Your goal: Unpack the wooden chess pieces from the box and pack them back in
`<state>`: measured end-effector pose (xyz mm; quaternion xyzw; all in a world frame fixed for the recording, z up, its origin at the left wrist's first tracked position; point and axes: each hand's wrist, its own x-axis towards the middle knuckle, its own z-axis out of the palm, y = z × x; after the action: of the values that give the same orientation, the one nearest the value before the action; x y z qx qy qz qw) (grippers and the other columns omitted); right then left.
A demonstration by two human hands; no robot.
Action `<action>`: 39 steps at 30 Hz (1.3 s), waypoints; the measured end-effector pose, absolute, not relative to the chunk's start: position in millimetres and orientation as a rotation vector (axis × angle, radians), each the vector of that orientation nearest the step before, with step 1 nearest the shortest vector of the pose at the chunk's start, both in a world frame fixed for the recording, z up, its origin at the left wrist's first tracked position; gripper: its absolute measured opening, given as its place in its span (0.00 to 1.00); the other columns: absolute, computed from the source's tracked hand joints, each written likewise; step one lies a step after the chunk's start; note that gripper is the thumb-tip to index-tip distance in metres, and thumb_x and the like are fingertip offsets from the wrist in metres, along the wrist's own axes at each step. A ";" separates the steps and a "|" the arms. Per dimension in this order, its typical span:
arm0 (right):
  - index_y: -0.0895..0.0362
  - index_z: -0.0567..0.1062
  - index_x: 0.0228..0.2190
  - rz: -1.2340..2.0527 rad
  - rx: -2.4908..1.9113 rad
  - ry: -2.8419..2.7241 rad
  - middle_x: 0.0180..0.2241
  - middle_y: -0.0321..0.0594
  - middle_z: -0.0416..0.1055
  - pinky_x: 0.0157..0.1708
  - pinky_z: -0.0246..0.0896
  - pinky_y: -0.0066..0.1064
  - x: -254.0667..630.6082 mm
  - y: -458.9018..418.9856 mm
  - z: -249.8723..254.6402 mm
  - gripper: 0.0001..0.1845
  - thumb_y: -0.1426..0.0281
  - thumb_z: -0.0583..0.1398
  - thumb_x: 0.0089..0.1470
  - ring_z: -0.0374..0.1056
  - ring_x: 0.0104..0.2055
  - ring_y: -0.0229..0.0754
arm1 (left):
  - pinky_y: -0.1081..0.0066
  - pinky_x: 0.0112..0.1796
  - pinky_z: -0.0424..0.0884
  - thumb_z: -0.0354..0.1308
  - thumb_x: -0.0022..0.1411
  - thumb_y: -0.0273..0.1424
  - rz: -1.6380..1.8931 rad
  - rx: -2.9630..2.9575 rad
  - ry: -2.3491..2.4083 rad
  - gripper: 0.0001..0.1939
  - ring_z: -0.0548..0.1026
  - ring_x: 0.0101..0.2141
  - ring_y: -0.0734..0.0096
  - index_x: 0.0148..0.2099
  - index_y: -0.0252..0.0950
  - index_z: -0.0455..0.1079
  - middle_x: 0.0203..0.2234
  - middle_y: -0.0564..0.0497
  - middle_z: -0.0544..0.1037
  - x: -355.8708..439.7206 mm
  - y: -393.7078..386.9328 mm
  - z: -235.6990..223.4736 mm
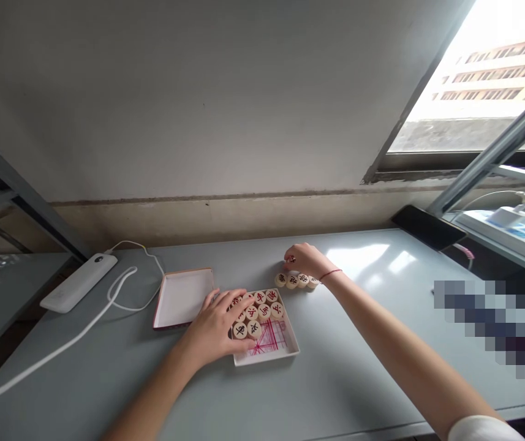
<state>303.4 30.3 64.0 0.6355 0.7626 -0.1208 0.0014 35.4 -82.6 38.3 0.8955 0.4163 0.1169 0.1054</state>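
Observation:
A shallow white box (290, 350) stands on the grey table, with rows of round wooden Chinese chess pieces (264, 311) filling its far and left parts. Its near right part shows a bare bottom with red and pink lines. My left hand (219, 323) lies across the box's left side, fingers spread over some pieces and thumb near the front rim. Behind and to the right, a short row of chess pieces (292, 280) stands on the table. Just over that row, my right hand (307, 260) pinches a chess piece (291, 260), mostly covered by the fingers.
The box lid (184, 297) lies inside-up left of the box. A white power bank (79, 283) with a white cable (60, 349) occupies the table's left side. At the back right, a dark phone (427, 226) leans by the metal frame. A wall (225, 220) bounds the table behind.

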 end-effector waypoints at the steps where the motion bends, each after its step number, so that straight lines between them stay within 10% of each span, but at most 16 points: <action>1: 0.55 0.81 0.34 -0.375 2.023 2.432 0.36 0.44 0.78 0.33 0.62 0.29 301.6 25.8 68.0 0.11 0.65 0.60 0.52 0.73 0.39 0.47 | 0.48 0.57 0.57 0.63 0.53 0.48 0.388 2.667 1.219 0.37 0.62 0.57 0.49 0.62 0.43 0.59 0.58 0.44 0.64 34.9 -81.9 38.3; 14: 0.58 0.74 0.35 -2.170 1.649 2.705 0.32 0.40 0.75 0.28 0.69 0.28 266.0 -65.9 68.9 0.17 0.58 0.64 0.49 0.72 0.31 0.38 | 0.65 0.41 0.72 0.47 0.69 0.38 0.873 2.688 1.171 0.19 0.75 0.40 0.65 0.59 0.43 0.59 0.44 0.48 0.72 73.6 -76.4 53.3; 32: 0.55 0.75 0.39 -1.719 1.790 2.962 0.43 0.44 0.68 0.34 0.72 0.31 295.8 -66.6 71.9 0.11 0.67 0.57 0.55 0.69 0.34 0.35 | 0.58 0.48 0.62 0.54 0.63 0.31 0.500 2.846 0.954 0.07 0.69 0.48 0.59 0.42 0.41 0.71 0.44 0.49 0.75 73.0 -87.6 46.9; 39: 0.55 0.74 0.33 -1.042 1.270 3.149 0.30 0.37 0.70 0.32 0.65 0.29 283.6 -84.0 77.8 0.08 0.77 0.59 0.50 0.65 0.31 0.37 | 0.51 0.53 0.62 0.58 0.57 0.46 0.420 2.794 1.225 0.33 0.63 0.56 0.48 0.61 0.37 0.59 0.57 0.39 0.65 59.2 -77.9 40.5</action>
<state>283.6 -84.0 77.8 0.3501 0.8681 -0.2872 -0.2035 59.2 -77.9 40.5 0.9068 0.3976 0.1364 0.0308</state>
